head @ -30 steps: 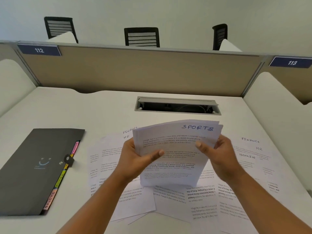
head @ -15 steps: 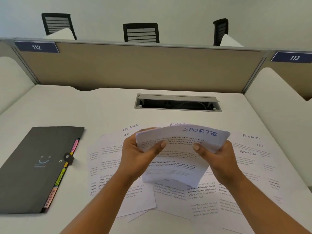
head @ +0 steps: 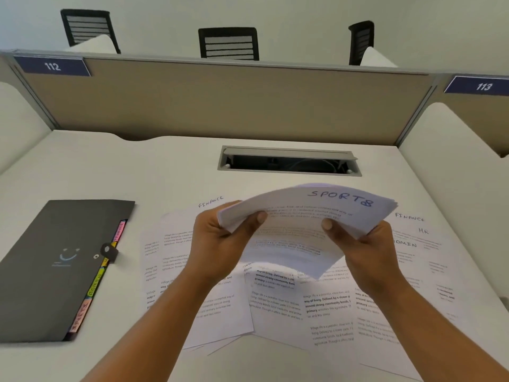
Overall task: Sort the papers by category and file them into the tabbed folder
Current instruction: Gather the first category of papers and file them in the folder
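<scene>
Both forearms extended forward, left hand (head: 217, 241) and right hand (head: 366, 246) gripping paper stack (head: 294, 235) sides, thumbs on top

The stack (head: 300, 230) is sitting mid-frame between the left hand (head: 217, 244) and right hand (head: 366, 249), over papers (head: 275, 307) lying on the desk (head: 137, 166); the folder (head: 55, 266) is lying at left, the slot (head: 289, 161) behind.

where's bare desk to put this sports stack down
Bare desk lies behind the folder up to the partition, left of the cable slot, and in a strip between folder and loose sheets. The middle and right front are covered in sheets.
</scene>
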The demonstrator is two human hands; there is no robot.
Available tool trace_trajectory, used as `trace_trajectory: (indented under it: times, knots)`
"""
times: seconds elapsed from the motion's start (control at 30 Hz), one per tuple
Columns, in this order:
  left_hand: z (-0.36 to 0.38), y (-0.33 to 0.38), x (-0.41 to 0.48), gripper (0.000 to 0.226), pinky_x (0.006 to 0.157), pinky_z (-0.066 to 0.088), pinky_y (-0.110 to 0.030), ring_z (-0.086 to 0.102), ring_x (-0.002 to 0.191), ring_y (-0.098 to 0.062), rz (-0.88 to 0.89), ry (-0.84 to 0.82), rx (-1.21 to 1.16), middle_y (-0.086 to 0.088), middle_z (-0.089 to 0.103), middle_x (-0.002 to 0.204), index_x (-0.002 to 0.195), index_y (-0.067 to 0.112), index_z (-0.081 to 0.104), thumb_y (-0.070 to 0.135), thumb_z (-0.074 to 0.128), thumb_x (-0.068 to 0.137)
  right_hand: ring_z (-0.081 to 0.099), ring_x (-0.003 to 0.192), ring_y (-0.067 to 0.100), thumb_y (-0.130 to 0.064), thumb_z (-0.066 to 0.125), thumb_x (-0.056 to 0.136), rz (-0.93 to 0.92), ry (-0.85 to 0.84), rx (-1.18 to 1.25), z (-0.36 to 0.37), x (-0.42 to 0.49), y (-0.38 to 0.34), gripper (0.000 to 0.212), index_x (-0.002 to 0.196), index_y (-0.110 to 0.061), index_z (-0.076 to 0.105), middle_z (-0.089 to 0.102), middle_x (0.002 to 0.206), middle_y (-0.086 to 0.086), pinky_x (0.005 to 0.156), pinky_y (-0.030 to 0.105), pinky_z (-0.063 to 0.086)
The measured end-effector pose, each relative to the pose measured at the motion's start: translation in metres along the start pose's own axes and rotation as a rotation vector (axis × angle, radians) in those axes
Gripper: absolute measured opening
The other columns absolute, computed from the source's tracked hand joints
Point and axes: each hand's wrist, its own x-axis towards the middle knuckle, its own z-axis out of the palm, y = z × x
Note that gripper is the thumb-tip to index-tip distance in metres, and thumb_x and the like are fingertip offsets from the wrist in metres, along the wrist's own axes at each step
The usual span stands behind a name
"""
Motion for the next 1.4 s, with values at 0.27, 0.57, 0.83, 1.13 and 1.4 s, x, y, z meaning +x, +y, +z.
trace_trajectory:
  times: [0.27,0.57,0.83,1.13,1.4]
  knots:
    - [0.002,-0.031,-0.01,0.041,0.072,0.058,-0.021,0.07,0.092,-0.008,-0.158,0.03,0.054,0.021,0.074,0.092,0.087,0.055,0.071,0.015,0.077,0.077,0.072,0.1,0.024,-0.016,0.073,0.076,0.098,-0.058,-0.047,0.003,-0.001,0.035,0.026,0.098,-0.029,0.075,0.077,0.103,-0.001,0.079,0.037,0.061]
    - [0.0,-0.05,-0.018,0.033,0.073,0.06,-0.025,0.071,0.093,-0.008,-0.189,0.095,0.081,0.018,0.075,0.094,0.095,0.041,0.071,0.013,0.076,0.078,0.072,0.099,0.018,-0.017,0.077,0.075,0.135,-0.097,-0.099,0.006,-0.004,0.047,0.034,0.104,-0.033,0.071,0.076,0.105,-0.005,0.076,0.034,0.061]
    - [-0.001,-0.055,-0.026,0.04,0.069,0.058,-0.018,0.071,0.089,-0.008,-0.172,0.155,0.109,0.022,0.074,0.09,0.091,0.044,0.07,0.007,0.076,0.078,0.072,0.096,0.017,-0.01,0.078,0.076,0.101,-0.083,-0.044,0.012,-0.005,0.049,0.035,0.102,-0.034,0.071,0.076,0.102,-0.005,0.074,0.033,0.062]
    - [-0.012,-0.062,-0.029,0.029,0.064,0.053,-0.01,0.066,0.08,0.01,-0.34,0.134,0.156,0.035,0.069,0.081,0.089,0.042,0.066,0.015,0.075,0.082,0.071,0.102,0.017,-0.022,0.073,0.079,0.219,-0.125,-0.096,0.009,-0.01,0.066,0.03,0.109,-0.025,0.072,0.076,0.109,-0.004,0.085,0.037,0.059]
    - [-0.029,-0.044,-0.032,0.024,0.071,0.061,-0.035,0.073,0.091,-0.018,-0.436,0.102,-0.043,0.005,0.076,0.1,0.103,0.021,0.071,0.009,0.073,0.083,0.075,0.083,0.022,-0.03,0.058,0.09,0.248,-0.058,-0.151,0.015,-0.022,0.059,0.023,0.098,-0.014,0.072,0.078,0.093,0.002,0.068,0.037,0.062]
